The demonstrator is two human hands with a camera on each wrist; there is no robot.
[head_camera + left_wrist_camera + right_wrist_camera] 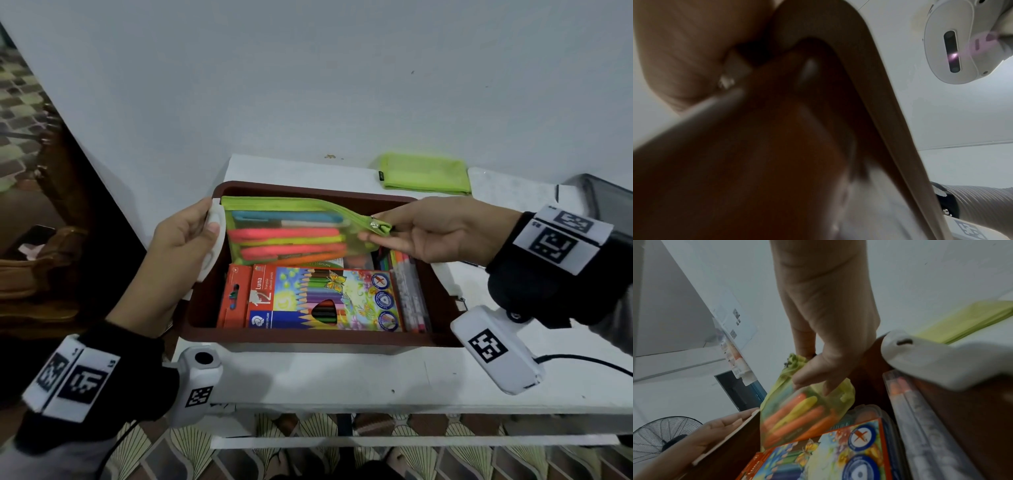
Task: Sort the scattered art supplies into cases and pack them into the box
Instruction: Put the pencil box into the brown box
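A green mesh zip pouch filled with pink, yellow and orange highlighters lies tilted in the back half of the brown box. My right hand pinches the pouch's right corner beside the zipper pull. At the box's left end, my left hand grips the white side latch, thumb on top. A colourful pencil carton fills the box's front. A clear marker case lies along its right wall. The left wrist view shows only my blurred left hand against the box wall.
A second green pouch lies flat on the white table behind the box, near the wall. A dark flat object sits at the table's right edge. The box's right white latch is close under my right wrist.
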